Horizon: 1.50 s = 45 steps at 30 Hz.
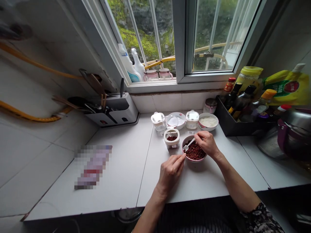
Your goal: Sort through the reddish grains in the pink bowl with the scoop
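Likely scooping dark-red dried flakes beneath it, right grip pinches a white plastic spoon, needing a level lift; left grip, hold unclear

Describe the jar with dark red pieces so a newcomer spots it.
Under the window, find the white counter. The jar stands left of the bowl over which the right hand holds a spoon. Unlike the white-lidded jars behind, it shows dark red pieces.
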{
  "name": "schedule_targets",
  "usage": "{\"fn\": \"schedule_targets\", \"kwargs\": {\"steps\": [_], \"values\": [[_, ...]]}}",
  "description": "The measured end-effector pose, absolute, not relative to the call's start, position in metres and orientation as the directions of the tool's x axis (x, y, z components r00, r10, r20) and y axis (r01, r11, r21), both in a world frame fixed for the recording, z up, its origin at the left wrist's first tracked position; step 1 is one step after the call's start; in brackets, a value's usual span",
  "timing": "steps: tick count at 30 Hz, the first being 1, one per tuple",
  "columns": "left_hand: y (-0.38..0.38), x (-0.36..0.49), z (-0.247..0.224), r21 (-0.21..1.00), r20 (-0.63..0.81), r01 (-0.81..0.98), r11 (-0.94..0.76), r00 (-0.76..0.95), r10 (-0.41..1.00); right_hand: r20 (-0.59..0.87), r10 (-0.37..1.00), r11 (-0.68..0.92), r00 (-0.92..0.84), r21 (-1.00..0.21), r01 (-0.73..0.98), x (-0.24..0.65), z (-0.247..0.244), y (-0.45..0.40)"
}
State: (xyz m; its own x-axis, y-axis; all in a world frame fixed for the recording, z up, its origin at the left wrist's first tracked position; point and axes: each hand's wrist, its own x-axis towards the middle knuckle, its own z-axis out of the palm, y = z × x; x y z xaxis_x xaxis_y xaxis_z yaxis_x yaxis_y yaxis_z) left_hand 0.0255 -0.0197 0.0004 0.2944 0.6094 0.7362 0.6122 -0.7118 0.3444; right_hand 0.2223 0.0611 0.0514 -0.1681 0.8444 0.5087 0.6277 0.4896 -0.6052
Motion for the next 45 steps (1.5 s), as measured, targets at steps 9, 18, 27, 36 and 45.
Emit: {"fn": "schedule_targets", "kwargs": {"steps": [9,18,27,36,45], "values": [[-0.020,0.025,0.000,0.353,0.723,0.615,-0.705,0.299,0.622,0.462,0.881,0.427,-0.099,-0.689,0.586,0.227,0.055,0.061],[-0.020,0.025,0.000,0.358,0.727,0.607,-0.709,0.295,0.620,0.352,0.935,0.312,-0.029,-0.785,0.534,0.228,0.049,0.065],[-0.020,0.026,0.001,0.356,0.724,0.614,-0.704,0.295,0.623,0.300,0.954,0.271,-0.001,-0.858,0.437,0.231,0.048,0.068],[-0.020,0.027,0.000,0.353,0.729,0.618,-0.703,0.290,0.620,0.280,0.960,0.246,0.030,-0.886,0.392,0.232,0.044,0.071],[-0.020,0.027,-0.001,0.356,0.727,0.616,-0.703,0.291,0.622,0.396,0.913,0.335,0.098,-0.864,0.377,0.205,0.060,0.073]]}}
